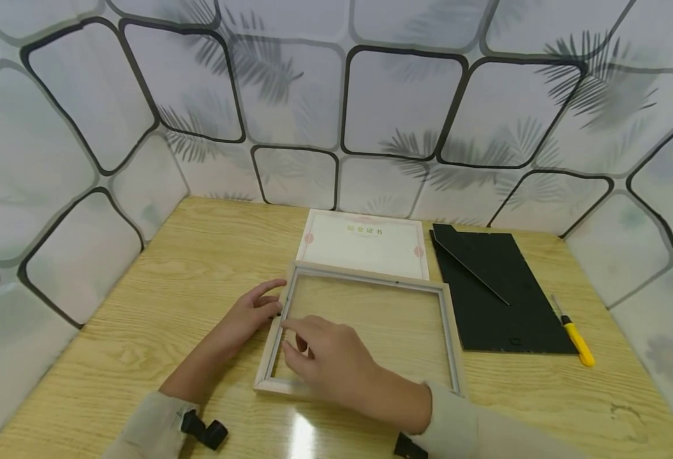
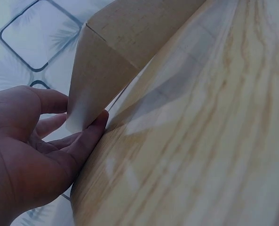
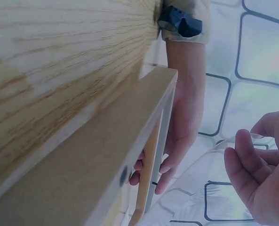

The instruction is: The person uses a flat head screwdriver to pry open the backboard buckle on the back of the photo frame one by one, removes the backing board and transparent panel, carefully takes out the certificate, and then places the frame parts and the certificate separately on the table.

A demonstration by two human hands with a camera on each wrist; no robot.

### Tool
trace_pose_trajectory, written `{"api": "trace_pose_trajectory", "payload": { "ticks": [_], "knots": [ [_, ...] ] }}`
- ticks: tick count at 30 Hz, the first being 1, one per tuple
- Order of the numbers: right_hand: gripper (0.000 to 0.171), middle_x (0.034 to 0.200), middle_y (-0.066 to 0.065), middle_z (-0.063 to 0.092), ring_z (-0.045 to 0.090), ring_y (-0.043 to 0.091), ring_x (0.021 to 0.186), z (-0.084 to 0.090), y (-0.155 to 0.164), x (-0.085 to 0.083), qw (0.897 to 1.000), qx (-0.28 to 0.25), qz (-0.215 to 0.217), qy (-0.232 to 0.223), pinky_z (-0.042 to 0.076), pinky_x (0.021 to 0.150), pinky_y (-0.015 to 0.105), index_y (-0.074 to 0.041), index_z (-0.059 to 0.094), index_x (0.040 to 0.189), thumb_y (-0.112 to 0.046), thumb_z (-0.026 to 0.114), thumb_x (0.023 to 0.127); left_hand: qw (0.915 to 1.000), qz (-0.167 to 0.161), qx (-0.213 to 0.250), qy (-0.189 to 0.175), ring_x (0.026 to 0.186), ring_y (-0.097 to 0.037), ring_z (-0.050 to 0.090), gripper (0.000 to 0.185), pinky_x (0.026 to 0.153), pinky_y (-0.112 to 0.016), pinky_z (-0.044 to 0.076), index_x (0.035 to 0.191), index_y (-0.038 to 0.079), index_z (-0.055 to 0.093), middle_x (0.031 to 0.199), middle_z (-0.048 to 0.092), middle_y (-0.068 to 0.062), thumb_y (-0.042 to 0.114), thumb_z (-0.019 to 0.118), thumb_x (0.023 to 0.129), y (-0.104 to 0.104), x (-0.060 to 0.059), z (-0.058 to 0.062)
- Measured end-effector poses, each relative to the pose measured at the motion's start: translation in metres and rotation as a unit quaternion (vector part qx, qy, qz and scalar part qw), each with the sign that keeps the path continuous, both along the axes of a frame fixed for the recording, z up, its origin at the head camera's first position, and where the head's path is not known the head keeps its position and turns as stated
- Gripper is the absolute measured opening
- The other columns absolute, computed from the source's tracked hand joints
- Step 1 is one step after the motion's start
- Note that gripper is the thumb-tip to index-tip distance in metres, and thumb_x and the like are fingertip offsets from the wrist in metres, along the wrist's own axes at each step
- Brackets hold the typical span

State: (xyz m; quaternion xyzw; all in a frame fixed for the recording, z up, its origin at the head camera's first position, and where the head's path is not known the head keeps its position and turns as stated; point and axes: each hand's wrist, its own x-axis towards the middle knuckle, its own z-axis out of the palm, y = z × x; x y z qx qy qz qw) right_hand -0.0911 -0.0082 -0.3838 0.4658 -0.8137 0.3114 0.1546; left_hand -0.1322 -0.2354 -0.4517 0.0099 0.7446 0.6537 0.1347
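Note:
A light wooden picture frame lies on the table in the head view, its inner ledge showing. My left hand holds the frame's left side, fingers bent at its outer edge; in the left wrist view the thumb and fingers meet the frame's corner. Over the left part of the opening is my right hand, thumb and forefinger near the left bar. A clear, thin sheet is pinched in the right hand's fingers in the right wrist view; the sheet is hard to make out from the head.
Behind the frame lies a white certificate with pink marks. To the right is a black backing board with a stand leg. A yellow-handled screwdriver lies beside the board. Patterned walls border the wooden table.

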Motion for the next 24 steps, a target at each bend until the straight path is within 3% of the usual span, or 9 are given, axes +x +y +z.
{"api": "trace_pose_trajectory", "payload": {
  "ticks": [8, 19, 24],
  "knots": [
    [0.021, 0.076, -0.004, 0.062, 0.050, 0.001, 0.061, 0.011, 0.012, 0.000, 0.999, -0.031, -0.008, -0.014, 0.038, 0.056, 0.003, -0.004, 0.075, 0.109, -0.011, 0.070, 0.091, 0.9999, 0.002, -0.015, 0.002, 0.119, -0.027, 0.061, 0.052, 0.092, -0.032, 0.053, 0.154, 0.018, 0.040, 0.144, 0.053, -0.025, 0.020, 0.054, 0.104, 0.004, -0.002, 0.000],
    [0.020, 0.082, -0.003, 0.063, 0.057, 0.003, 0.068, 0.044, 0.041, -0.001, 0.995, -0.098, -0.013, -0.014, 0.049, 0.061, 0.010, -0.004, 0.073, 0.113, -0.006, 0.067, 0.094, 0.9994, 0.003, -0.034, 0.006, 0.120, -0.028, 0.061, 0.053, 0.096, -0.034, 0.052, 0.154, 0.020, 0.040, 0.144, 0.053, -0.024, 0.024, 0.057, 0.104, 0.001, -0.001, 0.000],
    [0.023, 0.085, -0.002, 0.067, 0.060, 0.003, 0.070, 0.058, 0.057, -0.003, 0.992, -0.120, -0.020, -0.019, 0.048, 0.060, 0.010, -0.005, 0.072, 0.115, -0.005, 0.066, 0.094, 0.9994, 0.004, -0.033, 0.009, 0.121, -0.027, 0.060, 0.054, 0.095, -0.030, 0.051, 0.154, 0.018, 0.040, 0.143, 0.054, -0.025, 0.022, 0.057, 0.104, 0.002, -0.001, -0.001]
  ]
}}
